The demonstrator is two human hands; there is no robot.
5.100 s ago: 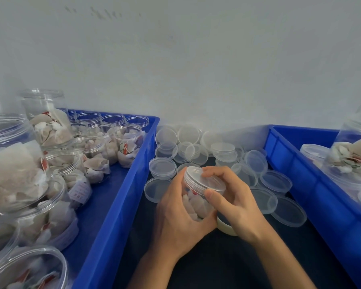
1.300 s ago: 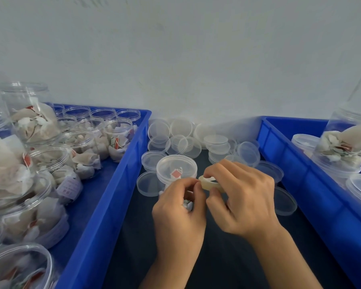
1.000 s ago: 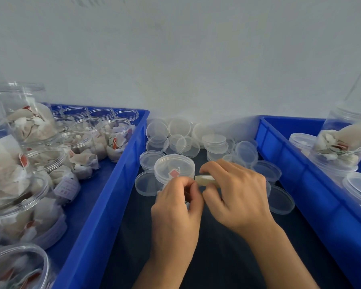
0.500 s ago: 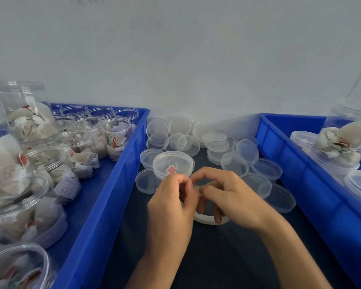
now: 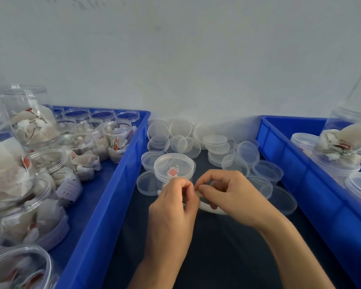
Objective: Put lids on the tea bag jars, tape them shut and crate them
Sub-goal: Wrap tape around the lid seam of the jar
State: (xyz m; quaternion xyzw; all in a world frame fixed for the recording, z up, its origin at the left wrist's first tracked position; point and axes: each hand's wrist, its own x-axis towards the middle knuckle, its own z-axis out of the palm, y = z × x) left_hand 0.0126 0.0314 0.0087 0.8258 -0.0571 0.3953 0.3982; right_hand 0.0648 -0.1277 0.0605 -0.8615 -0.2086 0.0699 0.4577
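Pale grey wall fills the upper half of the view, and below it a dark mat runs between two blue crates. Near the middle of the mat stands a jar with its clear lid on and a red tag showing through the top; most of its body is hidden behind the hands. The left hand is curled in front of the jar, thumb and forefinger pinched together on something too small to make out, perhaps a tape end. The right hand meets it fingertip to fingertip, its fingers also curled into a pinch, while its lower fingers go down through a whitish tape roll lying on the mat beneath it. Whether a strip of tape runs between the two pinches cannot be told.

Loose lids lie heaped behind and to the right of the jar, some stacked, some leaning, crowding the far end of the mat up to the wall. The left crate is packed with open jars of tea bags, one tall jar standing above the rest. The right crate holds a few lidded jars at the frame's edge.
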